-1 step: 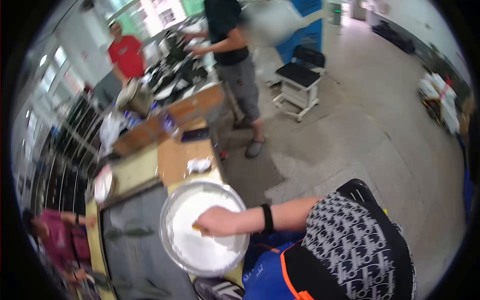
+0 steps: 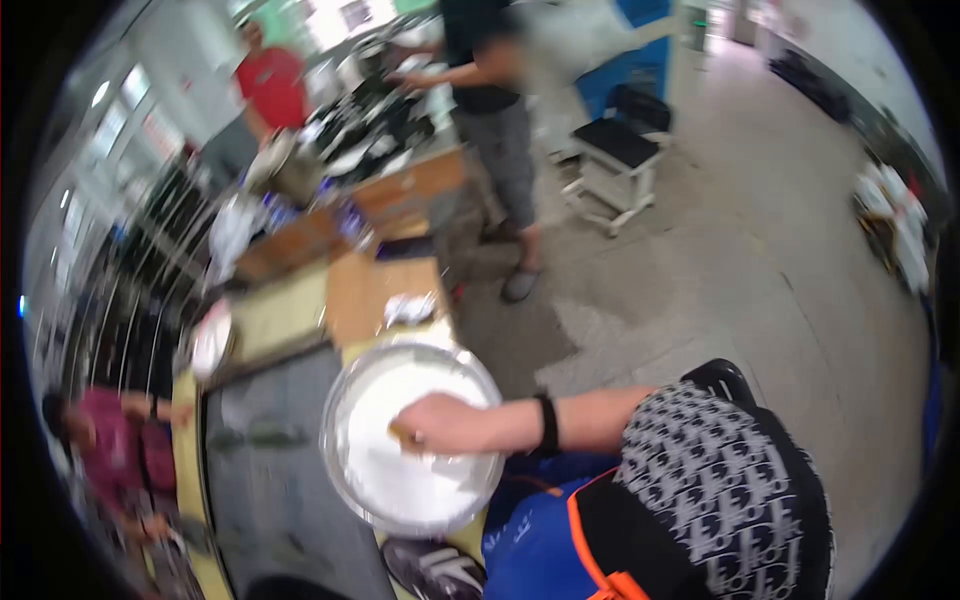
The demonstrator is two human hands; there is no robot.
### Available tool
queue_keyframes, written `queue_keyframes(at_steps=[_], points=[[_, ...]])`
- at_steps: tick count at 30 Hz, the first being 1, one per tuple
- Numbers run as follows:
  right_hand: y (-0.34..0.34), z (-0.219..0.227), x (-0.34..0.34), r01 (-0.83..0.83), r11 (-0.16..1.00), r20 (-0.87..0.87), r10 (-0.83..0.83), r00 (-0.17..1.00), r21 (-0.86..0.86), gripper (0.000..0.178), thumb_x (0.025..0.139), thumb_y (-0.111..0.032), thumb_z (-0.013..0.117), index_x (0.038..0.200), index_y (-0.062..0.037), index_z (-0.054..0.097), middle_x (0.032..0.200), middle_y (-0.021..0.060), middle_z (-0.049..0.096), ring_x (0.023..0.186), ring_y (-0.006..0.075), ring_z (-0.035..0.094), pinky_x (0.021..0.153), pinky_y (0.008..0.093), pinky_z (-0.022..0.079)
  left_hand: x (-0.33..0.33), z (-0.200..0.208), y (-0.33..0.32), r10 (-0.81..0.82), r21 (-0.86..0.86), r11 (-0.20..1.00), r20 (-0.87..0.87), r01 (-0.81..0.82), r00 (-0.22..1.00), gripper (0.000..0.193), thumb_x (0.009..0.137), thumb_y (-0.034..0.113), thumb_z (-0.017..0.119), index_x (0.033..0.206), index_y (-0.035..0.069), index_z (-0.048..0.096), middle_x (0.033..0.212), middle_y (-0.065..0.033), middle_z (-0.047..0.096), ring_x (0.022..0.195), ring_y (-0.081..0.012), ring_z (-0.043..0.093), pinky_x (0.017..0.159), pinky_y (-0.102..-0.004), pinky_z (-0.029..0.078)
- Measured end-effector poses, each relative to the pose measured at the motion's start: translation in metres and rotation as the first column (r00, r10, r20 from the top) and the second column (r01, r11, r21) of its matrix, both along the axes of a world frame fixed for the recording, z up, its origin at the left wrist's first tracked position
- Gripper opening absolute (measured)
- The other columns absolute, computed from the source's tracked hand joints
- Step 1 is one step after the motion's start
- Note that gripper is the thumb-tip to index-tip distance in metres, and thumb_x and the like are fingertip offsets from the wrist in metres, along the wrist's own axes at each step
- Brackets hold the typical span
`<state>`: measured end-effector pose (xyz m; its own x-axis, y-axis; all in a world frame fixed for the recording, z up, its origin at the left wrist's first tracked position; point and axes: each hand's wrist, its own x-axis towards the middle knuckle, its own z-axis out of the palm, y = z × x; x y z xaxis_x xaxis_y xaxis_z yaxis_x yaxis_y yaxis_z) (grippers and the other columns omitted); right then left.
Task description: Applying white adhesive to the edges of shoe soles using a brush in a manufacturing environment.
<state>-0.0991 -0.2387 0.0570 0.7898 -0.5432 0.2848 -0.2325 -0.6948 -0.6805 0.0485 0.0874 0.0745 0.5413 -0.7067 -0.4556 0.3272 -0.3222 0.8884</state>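
My right hand point(image 2: 445, 424), with a black band at the wrist, reaches over a round metal basin point(image 2: 337, 482) of white, paste-like stuff point(image 2: 390, 490). Its fingers are closed round a small yellowish-brown thing point(image 2: 403, 434); the rest of that thing is hidden by the hand or lies in the white stuff, so its kind does not show. My left hand is out of view. Left of the basin a dark grey framed panel point(image 2: 270, 500) lies flat, with blurred greenish marks on it.
A crumpled white piece point(image 2: 410, 308) and a dark flat object point(image 2: 405, 248) lie beyond the basin. A round white container point(image 2: 212, 342) stands at the panel's far corner. People in purple point(image 2: 120, 450), red point(image 2: 272, 88) and black point(image 2: 480, 60) are nearby. A wheeled chair point(image 2: 620, 150) stands farther off.
The whole view has shifted, so the basin and bench sit slightly higher and to the right. My right hand stays closed over the basin. A dark shape now shows at the lower edge.
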Motion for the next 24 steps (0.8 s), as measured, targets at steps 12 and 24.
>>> queue_keyframes(at_steps=[12,24], points=[[-0.014,-0.029,-0.009,-0.059,0.991,-0.219,0.032,0.975,-0.119,0.025,0.081,-0.025,0.072,0.084,-0.001,0.065,0.078,0.0181,0.065,0.075,0.0367,0.064,0.071,0.0438,0.051,-0.03,0.007,-0.046,0.492,-0.19,0.79,-0.372,-0.583,0.787,0.032,0.085,0.023,0.063,0.102,-0.004,0.062,0.083,-0.0182,0.069,0.056,-0.0204,0.065,0.042,-0.0289,0.052],[-0.005,0.042,-0.006,-0.272,0.962,0.323,0.259,0.91,-0.004,0.016,0.081,-0.017,0.074,0.09,-0.0054,0.066,0.084,0.0128,0.067,0.075,0.0307,0.066,0.068,0.0384,0.051,-0.021,0.018,-0.099,0.112,-0.027,0.987,-0.574,-0.156,0.811,0.018,0.078,0.013,0.06,0.085,-0.004,0.061,0.071,-0.0155,0.067,0.047,-0.018,0.062,0.042,-0.0239,0.052]])
